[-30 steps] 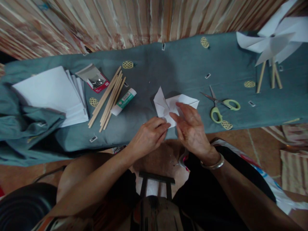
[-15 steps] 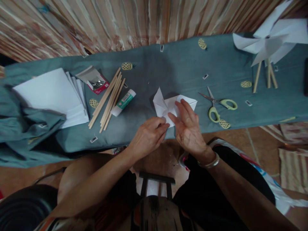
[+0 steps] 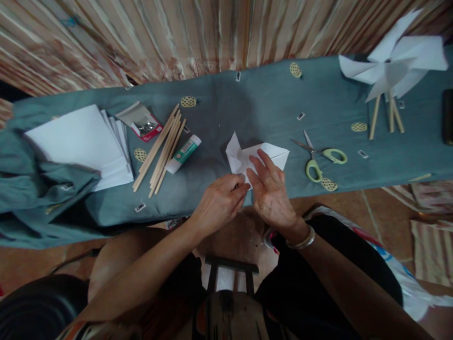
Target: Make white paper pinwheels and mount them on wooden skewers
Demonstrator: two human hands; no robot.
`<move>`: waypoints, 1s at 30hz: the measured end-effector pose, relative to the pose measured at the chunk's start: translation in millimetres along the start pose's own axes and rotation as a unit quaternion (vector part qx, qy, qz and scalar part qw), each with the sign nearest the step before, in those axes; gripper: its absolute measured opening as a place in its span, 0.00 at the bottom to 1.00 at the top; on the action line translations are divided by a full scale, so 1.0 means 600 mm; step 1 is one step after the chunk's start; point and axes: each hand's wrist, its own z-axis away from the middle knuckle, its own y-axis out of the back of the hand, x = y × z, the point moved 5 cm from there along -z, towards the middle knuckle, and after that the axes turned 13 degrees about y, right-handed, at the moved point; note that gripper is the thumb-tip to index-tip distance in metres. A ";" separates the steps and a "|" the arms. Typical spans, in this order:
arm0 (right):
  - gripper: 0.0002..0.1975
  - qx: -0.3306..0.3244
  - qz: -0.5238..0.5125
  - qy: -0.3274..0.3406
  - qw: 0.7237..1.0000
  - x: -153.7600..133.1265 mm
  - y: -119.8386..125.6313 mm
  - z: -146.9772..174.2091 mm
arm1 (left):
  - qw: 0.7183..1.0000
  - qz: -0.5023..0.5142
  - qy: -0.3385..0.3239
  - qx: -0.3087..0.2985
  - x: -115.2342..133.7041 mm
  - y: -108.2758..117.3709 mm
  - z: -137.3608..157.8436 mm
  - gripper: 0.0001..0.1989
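Note:
A white paper pinwheel [image 3: 234,153], partly folded, lies near the front edge of the cloth-covered table with one pointed corner standing up at its left. My left hand [image 3: 222,197] pinches its near corner between thumb and fingers. Over the right half of the paper, my right hand [image 3: 272,198] has its fingers stretched out, the tips touching or just above the surface. The hands hide part of the paper's near side. Just right of it lie scissors [image 3: 313,152] with green handles, blades apart. Left of the paper is a glue stick [image 3: 184,153] with a green label.
Wooden sticks [image 3: 159,146] lie beside an open red box [image 3: 146,128] of small metal pieces. Stacked white paper [image 3: 79,144] sits at the left on the teal tablecloth [image 3: 212,113]. White paper pinwheels [image 3: 387,71] on sticks are at the far right. A striped curtain [image 3: 212,33] hangs behind.
My right hand has shifted slightly left and down, its fingers moving toward the middle of the paper. My left hand keeps pinching the near corner. The whole view has shifted a little.

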 end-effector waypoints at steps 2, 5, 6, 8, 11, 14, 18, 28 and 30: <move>0.23 -0.014 -0.010 0.000 1.000 -0.003 -0.005 -0.003 | 1.000 -0.001 0.001 0.002 -0.001 0.000 -0.001 0.09; 0.24 -0.011 -0.034 -0.009 0.999 -0.003 0.000 -0.004 | 1.000 -0.001 -0.002 -0.002 -0.001 -0.002 -0.002 0.09; 0.24 -0.009 -0.038 -0.010 0.999 -0.002 0.005 -0.004 | 1.000 -0.001 -0.004 -0.004 -0.001 -0.002 -0.002 0.09; 0.24 -0.005 -0.035 0.008 0.999 0.001 0.019 -0.005 | 1.000 -0.005 -0.004 -0.008 -0.001 -0.003 -0.003 0.09; 0.26 0.025 -0.013 0.028 0.999 0.019 0.049 -0.010 | 1.000 -0.010 -0.006 -0.010 -0.001 -0.003 -0.003 0.09; 0.25 0.066 0.013 -0.007 0.998 0.057 0.072 -0.020 | 1.000 -0.021 -0.014 -0.005 -0.001 -0.003 -0.002 0.09; 0.21 0.031 0.017 -0.053 0.998 0.103 0.070 -0.038 | 0.998 -0.045 -0.030 0.013 0.000 0.002 -0.003 0.09; 0.18 0.034 -0.029 -0.152 0.987 0.130 0.086 -0.016 | 0.992 -0.107 -0.024 0.056 -0.046 0.030 -0.029 0.10; 0.17 0.028 -0.040 -0.176 0.983 0.123 0.087 -0.005 | 0.992 -0.115 -0.015 0.055 -0.054 0.035 -0.034 0.10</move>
